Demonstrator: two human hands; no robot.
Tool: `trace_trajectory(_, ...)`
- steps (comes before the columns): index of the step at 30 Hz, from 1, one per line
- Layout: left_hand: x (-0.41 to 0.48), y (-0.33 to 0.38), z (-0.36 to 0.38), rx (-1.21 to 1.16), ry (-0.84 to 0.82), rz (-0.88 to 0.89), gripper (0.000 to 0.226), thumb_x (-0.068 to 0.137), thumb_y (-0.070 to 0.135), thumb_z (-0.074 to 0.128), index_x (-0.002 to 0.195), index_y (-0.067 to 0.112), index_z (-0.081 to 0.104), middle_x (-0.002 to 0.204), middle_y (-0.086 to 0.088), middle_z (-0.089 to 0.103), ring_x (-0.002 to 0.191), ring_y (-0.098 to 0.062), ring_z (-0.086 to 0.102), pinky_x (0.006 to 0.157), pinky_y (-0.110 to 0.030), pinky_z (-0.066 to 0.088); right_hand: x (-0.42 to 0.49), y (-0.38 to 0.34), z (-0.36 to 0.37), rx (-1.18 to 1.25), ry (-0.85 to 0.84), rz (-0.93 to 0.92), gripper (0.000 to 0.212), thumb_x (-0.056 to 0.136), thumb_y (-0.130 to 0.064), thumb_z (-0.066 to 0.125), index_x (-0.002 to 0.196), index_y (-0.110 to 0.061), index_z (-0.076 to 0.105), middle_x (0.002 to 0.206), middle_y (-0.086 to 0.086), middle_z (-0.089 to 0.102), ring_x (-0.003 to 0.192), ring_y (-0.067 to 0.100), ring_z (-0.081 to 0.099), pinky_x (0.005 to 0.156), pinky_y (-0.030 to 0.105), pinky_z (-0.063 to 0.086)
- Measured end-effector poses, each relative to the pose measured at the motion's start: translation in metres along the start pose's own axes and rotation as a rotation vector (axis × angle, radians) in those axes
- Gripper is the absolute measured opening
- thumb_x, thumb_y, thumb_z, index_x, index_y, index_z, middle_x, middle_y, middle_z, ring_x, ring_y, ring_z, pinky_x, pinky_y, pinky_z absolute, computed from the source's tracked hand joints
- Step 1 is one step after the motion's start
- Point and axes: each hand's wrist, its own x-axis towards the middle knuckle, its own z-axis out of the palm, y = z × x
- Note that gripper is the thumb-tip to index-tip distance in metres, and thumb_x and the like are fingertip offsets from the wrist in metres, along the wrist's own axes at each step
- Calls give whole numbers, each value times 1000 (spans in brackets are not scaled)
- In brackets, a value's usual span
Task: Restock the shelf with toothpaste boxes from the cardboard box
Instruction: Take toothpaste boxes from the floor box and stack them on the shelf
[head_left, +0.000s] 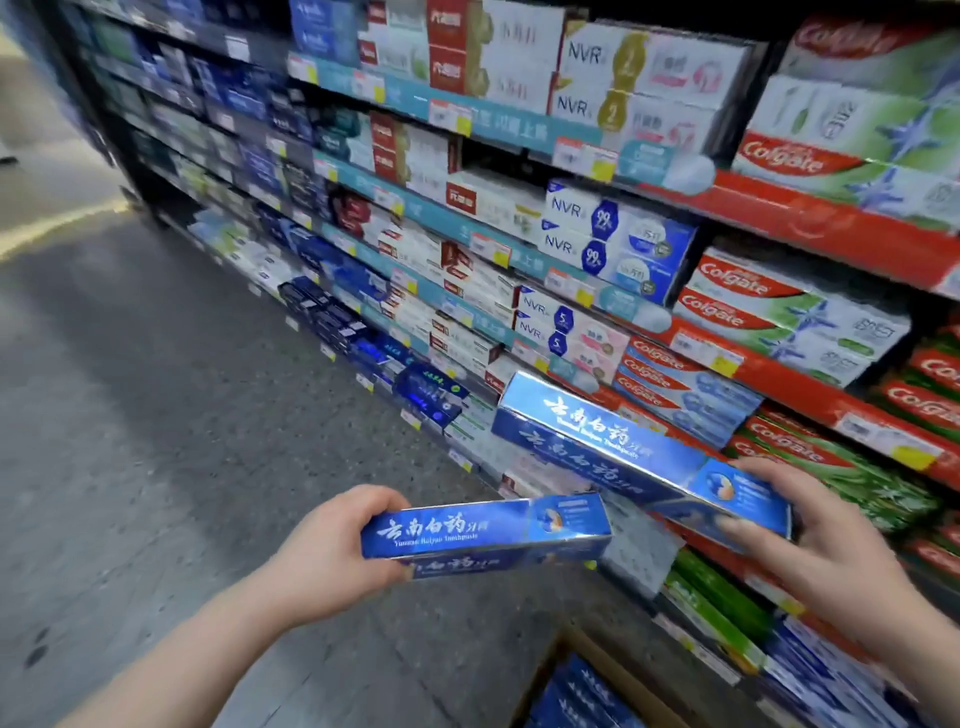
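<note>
An open cardboard box (623, 675) at the bottom edge holds glossy blue toothpaste boxes (576, 691). Above it, the left hand (332, 545) curls its fingers around one blue box (483, 530) (white lettering). The right hand (831, 545) grips the end of a stacked pair (613, 441), angled toward the crowded shelf (810, 400).

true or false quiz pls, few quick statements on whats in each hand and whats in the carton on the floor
1. The left hand grips a blue toothpaste box. True.
2. The right hand holds nothing. False: it grips another blue toothpaste box.
3. The cardboard box has nothing in it. False: blue boxes lie inside.
4. Colgate boxes sit on the shelf. True.
</note>
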Motion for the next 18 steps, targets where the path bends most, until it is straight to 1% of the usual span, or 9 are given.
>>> trace_trajectory(2, -5, -19, -39, -25, 57, -13, 37, 44, 50, 58, 79, 37, 55, 85, 11, 62, 88, -2, 55, 75, -20, 45, 23, -43, 13, 4, -18, -38, 31, 69, -57, 68, 92, -61, 48, 102, -33, 52, 94, 4, 55, 74, 11, 42)
trace_trajectory(3, -8, -30, -59, -25, 78, -15, 37, 45, 49, 59, 80, 36, 56, 92, 13, 61, 88, -3, 55, 75, -20, 45, 35, -65, 23, 12, -33, -67, 33, 71, -51, 68, 95, -56, 46, 101, -31, 51, 93, 5, 56, 72, 16, 42)
trace_trajectory(4, -10, -43, -80, -19, 94, -17, 37, 45, 49, 59, 79, 36, 56, 100, 20, 57, 88, -2, 55, 75, -20, 45, 49, -85, 35, 9, -43, -93, 37, 74, -37, 70, 97, -51, 45, 99, -29, 50, 91, 5, 56, 71, 19, 42)
trace_trajectory(6, -14, -72, -125, -13, 135, -23, 39, 45, 50, 59, 81, 34, 58, 105, 26, 52, 88, -2, 55, 74, -19, 44, 76, -129, 63, 4, -43, -108, 38, 77, -22, 72, 97, -44, 47, 97, -25, 53, 89, 3, 55, 74, 21, 43)
trace_trajectory(9, -20, -112, -195, 14, 203, -13, 57, 43, 51, 59, 98, 45, 48, 106, 29, 52, 89, -1, 55, 73, -16, 44, 118, -189, 107, 17, -35, -134, 37, 78, -25, 72, 107, -32, 51, 101, -12, 57, 91, 4, 54, 78, 14, 40)
trace_trajectory(10, -23, -124, -217, 26, 221, -19, 60, 42, 51, 59, 100, 48, 45, 107, 30, 51, 90, 1, 55, 73, -15, 43, 132, -209, 121, 27, -42, -139, 38, 78, -23, 71, 110, -31, 52, 103, -10, 57, 93, 6, 54, 78, 13, 39)
trace_trajectory(12, -26, -146, -260, 32, 251, -31, 61, 41, 52, 59, 100, 50, 45, 105, 32, 52, 89, 2, 55, 73, -14, 44, 156, -249, 146, 50, -55, -140, 39, 79, -24, 69, 113, -32, 52, 108, -7, 57, 100, 12, 53, 82, 23, 38)
trace_trajectory(15, -20, -173, -313, 34, 278, -56, 59, 39, 54, 58, 97, 50, 48, 103, 31, 53, 89, 2, 55, 73, -13, 43, 191, -303, 174, 77, -73, -145, 34, 79, -30, 68, 106, -38, 48, 110, -5, 56, 103, 19, 54, 87, 35, 42)
trace_trajectory(18, -1, -193, -352, -3, 296, -108, 42, 38, 53, 60, 78, 37, 60, 86, 11, 64, 87, 2, 55, 67, -11, 42, 230, -343, 191, 55, -99, -172, 39, 78, -36, 67, 114, -34, 51, 118, -5, 56, 110, 19, 53, 95, 38, 43)
